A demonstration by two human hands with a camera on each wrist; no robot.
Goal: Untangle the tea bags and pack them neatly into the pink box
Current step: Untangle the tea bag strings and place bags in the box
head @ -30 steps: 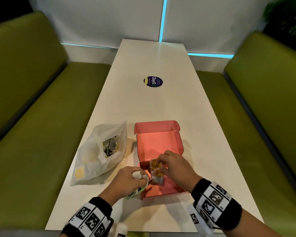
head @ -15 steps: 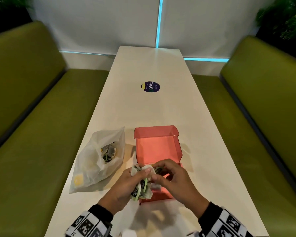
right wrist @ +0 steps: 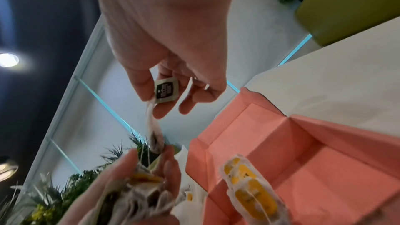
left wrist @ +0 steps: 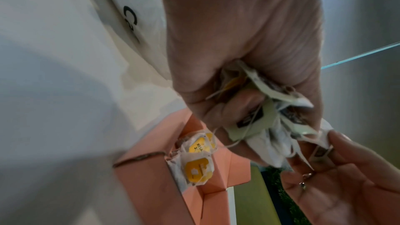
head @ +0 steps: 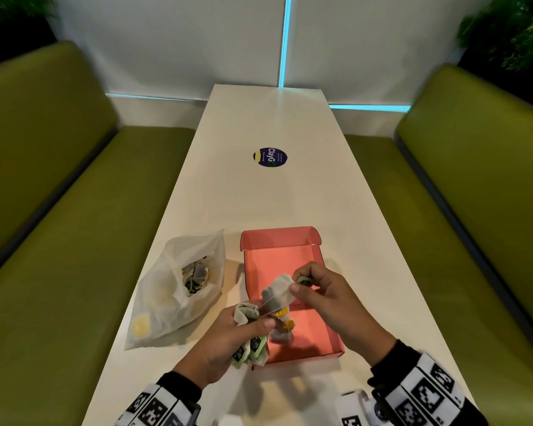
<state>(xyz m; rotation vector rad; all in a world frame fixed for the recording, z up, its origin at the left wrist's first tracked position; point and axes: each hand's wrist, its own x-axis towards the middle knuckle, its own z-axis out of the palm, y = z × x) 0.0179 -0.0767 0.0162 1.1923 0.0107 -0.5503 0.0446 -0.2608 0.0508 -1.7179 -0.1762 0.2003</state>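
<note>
A green bench seat (head: 59, 229) fills the left of the head view, a long white counter (head: 265, 198) runs up the middle to a pale wall with a glowing cyan strip (head: 286, 41), and a second green bench (head: 474, 192) fills the right. Lower left on the counter lies a translucent plastic bag (head: 173, 290) with tea bags inside; a round dark sticker (head: 270, 157) sits farther up. The left hand (head: 228, 339) grips a tangled clump of tea bags (head: 250, 348) at the near-left corner of the open pink box (head: 293, 290) (two yellow-tagged bags already lie inside). The right hand (head: 323, 293) pinches one tea bag (head: 279, 290) above the box, threads running to the clump. Half a second ago both hands were bunched together on the clump; now the right has drawn its bag up and away.
</note>
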